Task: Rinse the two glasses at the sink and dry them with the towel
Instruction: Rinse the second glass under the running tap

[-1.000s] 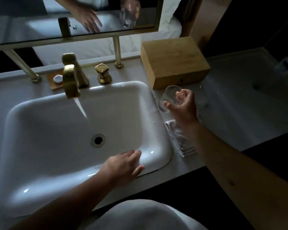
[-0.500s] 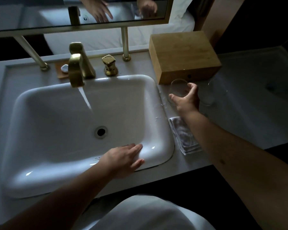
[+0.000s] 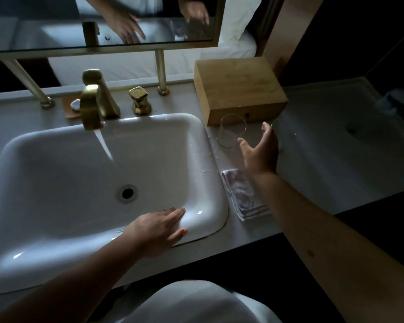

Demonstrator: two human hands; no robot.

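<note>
A clear glass (image 3: pixel 231 131) stands upright on the counter in front of the wooden box. My right hand (image 3: pixel 259 153) hovers just right of it, fingers spread, holding nothing. A faint rim of a second glass (image 3: pixel 274 123) shows just behind my fingertips; the rest of it is hard to make out. A folded white towel (image 3: pixel 243 194) lies on the counter between the sink (image 3: pixel 203 141) and my right forearm. My left hand (image 3: pixel 159 229) rests flat on the sink's front right rim. Water runs from the brass faucet (image 3: pixel 92 108) into the basin.
A wooden box (image 3: pixel 238 87) stands at the back right of the counter. A brass tap handle (image 3: pixel 139 100) is beside the faucet, and a small tray (image 3: pixel 71 106) sits to its left. A framed mirror (image 3: pixel 103 24) hangs above. Water drops lie on the counter beside the glass.
My right hand carried the glass away from the sink, set it on the counter in front of the box and let go. My left hand stayed on the rim.
</note>
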